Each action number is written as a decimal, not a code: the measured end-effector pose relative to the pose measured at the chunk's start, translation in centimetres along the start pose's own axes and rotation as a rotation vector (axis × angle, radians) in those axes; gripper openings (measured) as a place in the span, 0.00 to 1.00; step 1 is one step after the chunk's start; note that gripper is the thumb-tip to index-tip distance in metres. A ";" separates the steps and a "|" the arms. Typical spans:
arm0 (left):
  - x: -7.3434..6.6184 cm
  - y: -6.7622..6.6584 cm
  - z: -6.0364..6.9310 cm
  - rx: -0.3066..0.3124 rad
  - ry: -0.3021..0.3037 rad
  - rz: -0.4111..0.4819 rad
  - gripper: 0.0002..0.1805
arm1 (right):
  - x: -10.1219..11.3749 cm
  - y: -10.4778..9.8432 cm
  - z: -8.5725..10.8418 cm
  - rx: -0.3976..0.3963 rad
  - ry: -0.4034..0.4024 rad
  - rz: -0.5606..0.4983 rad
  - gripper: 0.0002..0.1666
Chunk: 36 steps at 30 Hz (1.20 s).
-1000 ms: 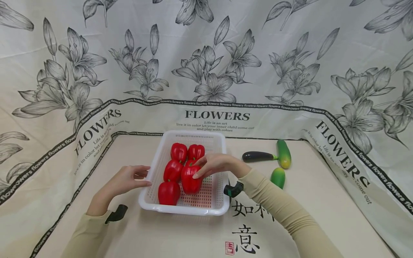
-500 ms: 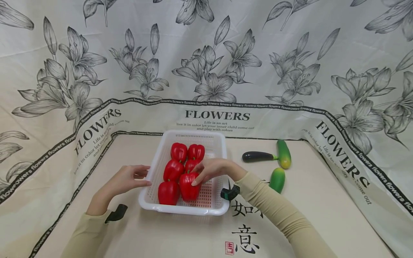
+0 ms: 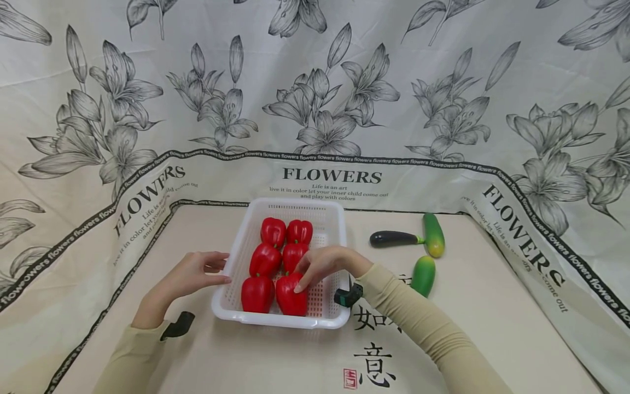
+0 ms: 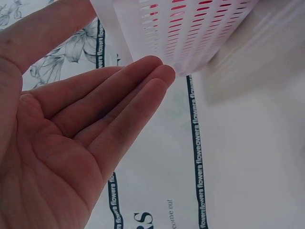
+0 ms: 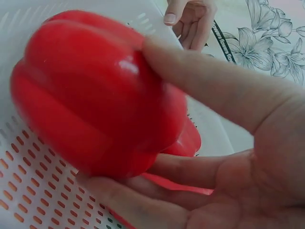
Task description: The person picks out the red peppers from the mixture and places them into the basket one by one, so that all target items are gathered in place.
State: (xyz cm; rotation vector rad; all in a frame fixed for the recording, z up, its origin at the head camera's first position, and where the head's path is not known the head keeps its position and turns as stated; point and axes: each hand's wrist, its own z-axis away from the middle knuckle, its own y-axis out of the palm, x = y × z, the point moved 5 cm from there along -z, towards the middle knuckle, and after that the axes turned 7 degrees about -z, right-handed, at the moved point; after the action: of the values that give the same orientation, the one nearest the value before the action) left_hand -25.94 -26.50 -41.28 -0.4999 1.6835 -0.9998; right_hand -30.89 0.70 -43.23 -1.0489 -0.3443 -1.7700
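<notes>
My right hand (image 3: 322, 265) grips a red bell pepper (image 3: 291, 298) in the near part of a white perforated basket (image 3: 315, 324). In the right wrist view the thumb lies on one side of this pepper (image 5: 95, 90) and the fingers on the other. Several more red bell peppers (image 3: 266, 260) sit beside and beyond it in the basket, in two columns. At the basket's left wall is my left hand (image 3: 194, 275), thumb and fingers apart. In the left wrist view its fingers (image 4: 119, 129) are relaxed, near the basket wall (image 4: 190, 33), and hold nothing.
Right of the basket lie a dark eggplant (image 3: 394, 239), a green cucumber-like vegetable (image 3: 433, 235) and a second green one (image 3: 423, 275), partly behind the right sleeve. A flower-printed cloth (image 3: 334, 82) hangs around the back and sides of the table.
My right hand has moved the pepper toward the near end of the basket, beside the front left pepper. Another pepper behind it shows more fully now. The left hand has stayed put.
</notes>
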 end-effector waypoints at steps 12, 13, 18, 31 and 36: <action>0.0 0.0 0.0 -0.001 0.004 -0.008 0.32 | -0.6 -0.5 0.5 0.026 0.034 0.087 0.21; 0.0 0.0 0.0 -0.002 0.004 -0.010 0.32 | -0.6 -0.5 0.6 0.029 0.033 0.090 0.21; 0.0 -0.1 0.0 -0.008 0.014 -0.015 0.32 | -0.7 -0.6 0.7 0.033 0.033 0.075 0.19; -0.2 0.0 0.0 -0.013 0.019 -0.011 0.31 | -0.8 -0.4 0.8 0.073 0.015 0.082 0.24; -0.3 0.0 0.0 -0.013 0.017 -0.012 0.32 | -0.6 -0.6 1.6 0.071 -0.023 0.111 0.26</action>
State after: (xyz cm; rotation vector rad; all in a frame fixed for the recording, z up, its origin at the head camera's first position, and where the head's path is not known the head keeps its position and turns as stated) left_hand -25.84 -26.32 -41.12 -0.5120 1.7047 -1.0052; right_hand -30.56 2.33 -42.61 -1.0192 -0.3534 -1.6363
